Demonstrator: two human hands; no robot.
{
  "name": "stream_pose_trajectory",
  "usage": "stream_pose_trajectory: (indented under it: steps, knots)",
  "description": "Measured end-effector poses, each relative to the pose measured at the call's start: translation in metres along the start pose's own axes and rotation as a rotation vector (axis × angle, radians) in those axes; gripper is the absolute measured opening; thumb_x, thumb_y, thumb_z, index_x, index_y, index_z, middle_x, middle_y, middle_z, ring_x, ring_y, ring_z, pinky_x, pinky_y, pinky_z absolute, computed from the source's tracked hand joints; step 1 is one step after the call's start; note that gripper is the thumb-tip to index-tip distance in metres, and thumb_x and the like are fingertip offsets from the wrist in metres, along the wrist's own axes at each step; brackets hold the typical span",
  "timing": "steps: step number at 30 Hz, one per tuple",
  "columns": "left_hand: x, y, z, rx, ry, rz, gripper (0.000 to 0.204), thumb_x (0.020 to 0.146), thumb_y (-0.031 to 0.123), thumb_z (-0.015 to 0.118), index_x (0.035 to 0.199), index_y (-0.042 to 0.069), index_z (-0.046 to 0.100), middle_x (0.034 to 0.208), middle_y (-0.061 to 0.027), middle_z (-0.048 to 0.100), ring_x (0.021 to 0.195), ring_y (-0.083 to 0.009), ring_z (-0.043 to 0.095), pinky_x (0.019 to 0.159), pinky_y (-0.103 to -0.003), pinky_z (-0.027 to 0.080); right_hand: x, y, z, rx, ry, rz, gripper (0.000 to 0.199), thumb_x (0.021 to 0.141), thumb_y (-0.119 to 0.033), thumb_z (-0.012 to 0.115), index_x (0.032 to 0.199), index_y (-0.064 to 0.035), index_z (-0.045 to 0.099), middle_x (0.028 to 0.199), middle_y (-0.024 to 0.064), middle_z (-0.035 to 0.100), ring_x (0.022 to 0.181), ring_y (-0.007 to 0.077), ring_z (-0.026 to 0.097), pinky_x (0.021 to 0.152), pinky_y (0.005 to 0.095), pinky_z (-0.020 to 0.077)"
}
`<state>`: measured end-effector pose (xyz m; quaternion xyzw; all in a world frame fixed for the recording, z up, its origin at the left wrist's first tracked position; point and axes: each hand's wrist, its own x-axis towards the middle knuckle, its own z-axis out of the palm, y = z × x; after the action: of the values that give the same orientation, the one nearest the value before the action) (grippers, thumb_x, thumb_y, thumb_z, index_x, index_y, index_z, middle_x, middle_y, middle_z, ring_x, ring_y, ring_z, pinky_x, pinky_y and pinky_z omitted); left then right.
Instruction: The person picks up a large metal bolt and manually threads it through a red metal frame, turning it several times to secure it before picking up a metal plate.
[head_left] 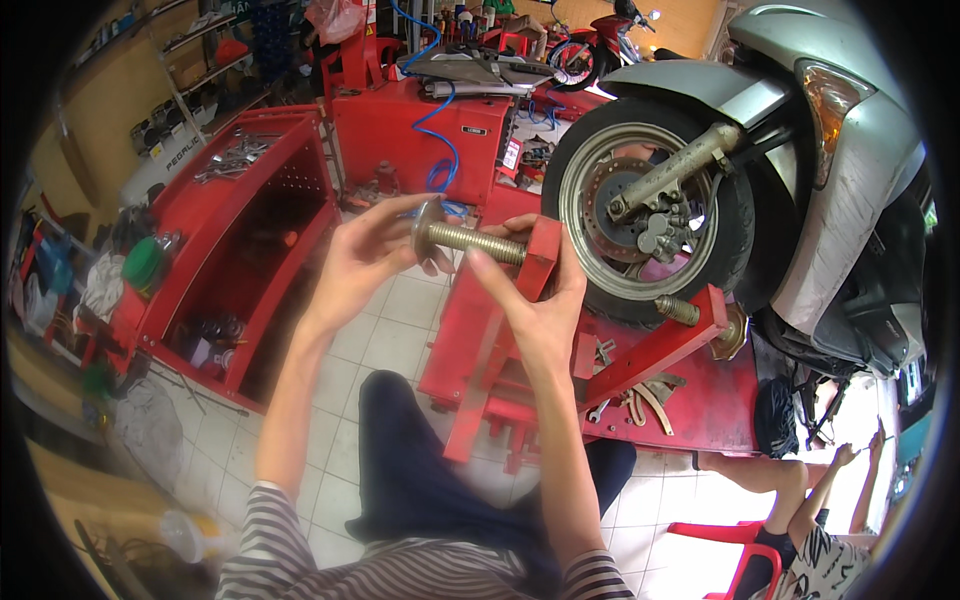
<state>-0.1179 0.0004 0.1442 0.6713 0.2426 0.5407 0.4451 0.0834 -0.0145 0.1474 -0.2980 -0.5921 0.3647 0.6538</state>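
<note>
A thick threaded clamp screw (pixel 475 243) runs through the end of a red metal clamp arm (pixel 541 252). My left hand (pixel 362 252) has its fingers curled round the flat metal disc (pixel 427 228) at the screw's left end. My right hand (pixel 548 312) grips the clamp arm's end, thumb lying along the underside of the screw; some of its fingers are hidden behind the arm. Across from it, a second red arm (pixel 655 345) carries another screw (pixel 678 310) with a disc. The motorbike's front wheel (pixel 650 210) stands just beyond the two arms.
Wrenches and curved metal parts (pixel 648 400) lie on the red lift platform (pixel 710 420). A red tool cabinet (pixel 165 300) with tools on top stands at left. A blue air hose (pixel 440 130) hangs behind. Another person (pixel 800 500) sits at lower right by a red stool (pixel 750 560).
</note>
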Motion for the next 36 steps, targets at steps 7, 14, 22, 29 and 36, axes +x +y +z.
stream_pose_trajectory:
  steps: [7,14,22,29,36]
  knots:
    - [0.001,0.008,0.003,0.026,0.006,0.023,0.067,0.090,0.027,0.071,0.142,-0.004,0.043,0.129,-0.0216,0.061,0.110,-0.0226,0.064,0.086,-0.033,0.055,0.000,-0.001,0.001,0.017,0.004,0.019,0.039,0.079,-0.009,0.081,0.109,0.0015,0.057,0.100,0.0113,0.068,0.095,0.0161,0.065,0.083,0.0299,0.0526]
    - [-0.001,0.000,0.006,-0.031,0.015,0.063,0.070,0.091,0.033,0.070,0.143,-0.004,0.042,0.128,-0.0192,0.061,0.104,-0.0197,0.064,0.086,-0.033,0.055,0.000,0.000,0.001,-0.032,0.012,0.042,0.039,0.078,-0.008,0.081,0.108,0.0003,0.058,0.100,0.0102,0.069,0.096,0.0158,0.066,0.084,0.0291,0.0515]
    - [-0.003,-0.007,0.002,0.000,0.049,0.072,0.064,0.091,0.028,0.071,0.141,-0.004,0.046,0.122,-0.0175,0.064,0.095,-0.0183,0.066,0.083,-0.033,0.056,-0.005,0.013,0.001,0.001,0.049,0.060,0.033,0.084,-0.007,0.076,0.109,0.0006,0.055,0.103,0.0139,0.069,0.088,0.0144,0.064,0.076,0.0279,0.0532]
    - [-0.003,-0.022,0.003,-0.087,0.061,0.115,0.056,0.086,-0.004,0.066,0.140,0.002,0.050,0.139,-0.0132,0.055,0.111,-0.0171,0.063,0.094,-0.031,0.051,-0.010,0.018,0.002,-0.015,0.093,0.044,0.033,0.085,-0.004,0.074,0.111,0.0009,0.054,0.105,0.0175,0.068,0.088,0.0144,0.065,0.071,0.0267,0.0521]
    - [0.006,-0.025,0.006,-0.087,0.001,0.146,0.076,0.079,0.024,0.082,0.142,0.001,0.047,0.134,-0.0132,0.053,0.108,-0.0177,0.061,0.086,-0.028,0.053,-0.012,0.026,0.001,-0.030,0.108,0.031,0.036,0.084,-0.002,0.073,0.114,0.0012,0.053,0.108,0.0158,0.064,0.092,0.0175,0.064,0.076,0.0285,0.0512]
